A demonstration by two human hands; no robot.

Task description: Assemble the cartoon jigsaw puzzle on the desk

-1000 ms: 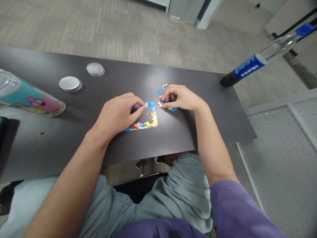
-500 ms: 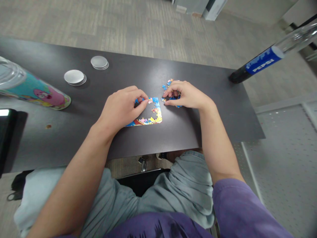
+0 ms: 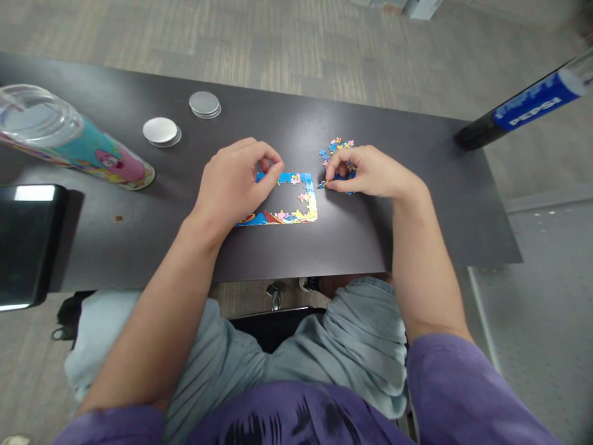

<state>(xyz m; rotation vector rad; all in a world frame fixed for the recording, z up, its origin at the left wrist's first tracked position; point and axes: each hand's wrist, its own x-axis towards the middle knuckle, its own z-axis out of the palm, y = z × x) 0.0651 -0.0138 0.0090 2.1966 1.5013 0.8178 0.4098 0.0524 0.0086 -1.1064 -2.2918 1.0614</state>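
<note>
I have the left hand (image 3: 236, 179), fingers pinched, contents hidden from me, over the puzzle frame (image 3: 296, 218) on the worktop (image 3: 296, 253); at the frame's two o'clock, loose pieces (image 3: 340, 145); right hand (image 3: 370, 173), fingers nearly meeting at a blue piece (image 3: 322, 185), hold unclear

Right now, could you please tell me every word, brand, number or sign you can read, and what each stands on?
"PEPSI", on the blue label of the bottle at the right.
Purple shirt: its dark print shows no readable word.
Printed container at the left and puzzle border: any lettering is too small or blurred to read.
</note>
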